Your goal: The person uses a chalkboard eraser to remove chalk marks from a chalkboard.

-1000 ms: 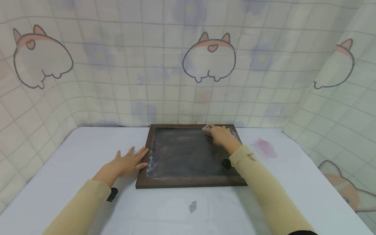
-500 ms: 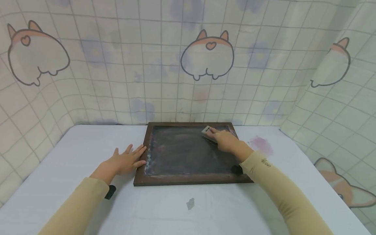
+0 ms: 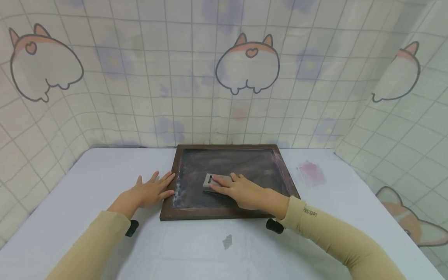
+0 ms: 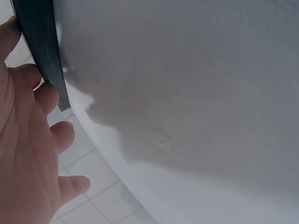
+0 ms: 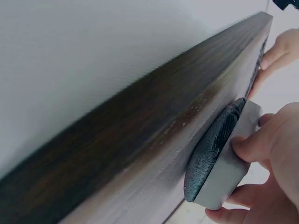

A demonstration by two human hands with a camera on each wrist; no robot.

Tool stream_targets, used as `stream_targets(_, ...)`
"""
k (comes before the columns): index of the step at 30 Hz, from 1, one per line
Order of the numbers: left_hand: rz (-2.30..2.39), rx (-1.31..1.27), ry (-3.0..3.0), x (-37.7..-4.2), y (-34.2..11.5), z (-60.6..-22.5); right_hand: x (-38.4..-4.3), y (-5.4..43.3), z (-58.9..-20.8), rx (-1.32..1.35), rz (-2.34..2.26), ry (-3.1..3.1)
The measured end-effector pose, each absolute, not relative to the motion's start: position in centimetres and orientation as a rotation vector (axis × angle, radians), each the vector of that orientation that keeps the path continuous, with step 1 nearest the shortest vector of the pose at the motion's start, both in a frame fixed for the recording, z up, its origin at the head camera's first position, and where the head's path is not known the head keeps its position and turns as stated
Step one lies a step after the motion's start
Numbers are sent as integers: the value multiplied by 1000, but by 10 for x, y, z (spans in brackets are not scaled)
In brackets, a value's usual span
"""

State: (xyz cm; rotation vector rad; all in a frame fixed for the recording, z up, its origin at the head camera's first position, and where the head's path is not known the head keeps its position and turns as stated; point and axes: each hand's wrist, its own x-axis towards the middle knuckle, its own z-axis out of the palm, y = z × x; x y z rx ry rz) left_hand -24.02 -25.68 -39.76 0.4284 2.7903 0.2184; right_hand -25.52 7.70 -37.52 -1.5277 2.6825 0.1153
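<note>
A small blackboard [image 3: 199, 167] with a brown wooden frame lies on the table, smeared with pale chalk dust along its left and right edges. My right hand [image 3: 246, 192] grips a grey chalkboard eraser [image 3: 217, 182], whose dark felt side is against the board a little left of its middle. In the right wrist view, thumb and fingers pinch the sides of the eraser's body [image 5: 224, 179]. My left hand [image 3: 147, 194] rests at the board's left edge with its fingers spread, the fingertips touching the wooden frame [image 4: 39, 46].
The table [image 3: 182, 249] is covered in white, with a grey patch [image 3: 227, 242] in front of the board and a pink stain [image 3: 311, 173] to its right. A curtain [image 3: 196, 97] with a grid and cartoon animals hangs behind and along both sides.
My right hand has drawn the eraser from the board's upper right to left and nearer to me. The left hand keeps its place on the frame.
</note>
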Motion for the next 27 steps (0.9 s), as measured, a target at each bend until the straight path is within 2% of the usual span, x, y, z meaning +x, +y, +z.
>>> stream_targets(7, 223, 418, 2783, -240, -258, -395, -277, 82, -374, -1484, 119, 2697)
stream_targets(19, 233, 410, 2785, -237, -254, -391, -358, 140, -371, -772, -54, 2901)
stream_targets(27, 239, 411, 2790, -237, -256, -391, -364, 159, -372, -748, -121, 2926)
